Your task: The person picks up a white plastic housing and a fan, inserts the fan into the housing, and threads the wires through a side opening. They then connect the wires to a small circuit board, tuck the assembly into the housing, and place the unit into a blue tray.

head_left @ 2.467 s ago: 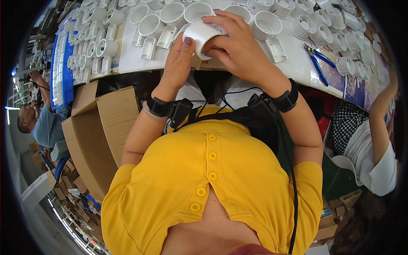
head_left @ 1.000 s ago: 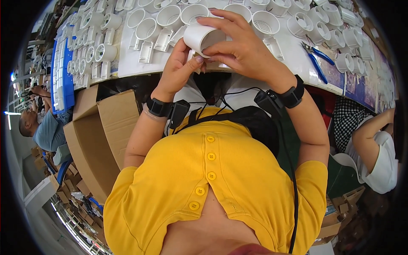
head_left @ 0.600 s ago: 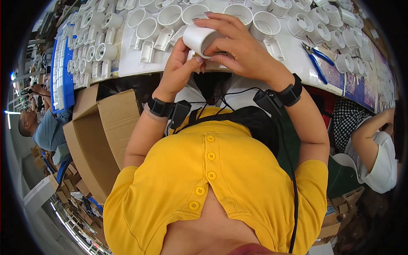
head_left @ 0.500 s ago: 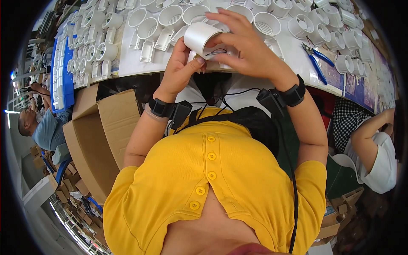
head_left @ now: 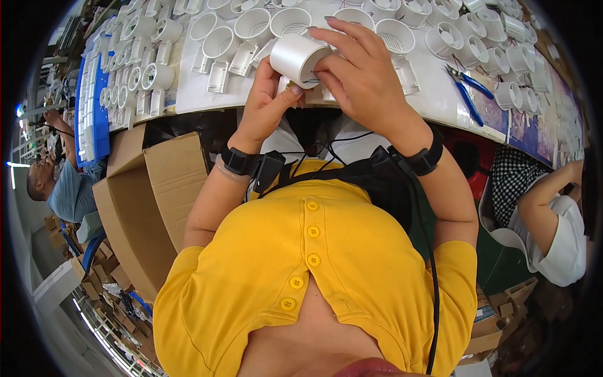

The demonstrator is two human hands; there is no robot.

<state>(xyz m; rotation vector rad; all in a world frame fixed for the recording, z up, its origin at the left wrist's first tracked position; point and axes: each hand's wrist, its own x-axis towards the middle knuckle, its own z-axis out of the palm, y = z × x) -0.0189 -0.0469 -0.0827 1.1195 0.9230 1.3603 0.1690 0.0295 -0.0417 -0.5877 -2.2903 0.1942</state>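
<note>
Above the table's near edge, my left hand (head_left: 264, 107) grips a white cylindrical housing (head_left: 289, 58), its thumb at a small fitting on the underside. The housing lies tilted with its open end toward my right hand (head_left: 370, 81). Bent fingers of that hand press together at the opening; one or two others rest by the upper rim. A bit of thin dark wire shows at the lower rim. What the right fingertips pinch inside the mouth is hidden.
Rows of similar white housings (head_left: 253, 24) with rectangular brackets cover the white table (head_left: 195, 97). Blue-handled pliers (head_left: 468, 94) lie at right. A blue tray (head_left: 94, 119) stands left, above an open cardboard box (head_left: 135, 207). Other people sit on both sides.
My right hand has turned and its spread fingers have closed in at the housing's open end. The housing has swung slightly, covering more of the wires. My left hand keeps its hold.
</note>
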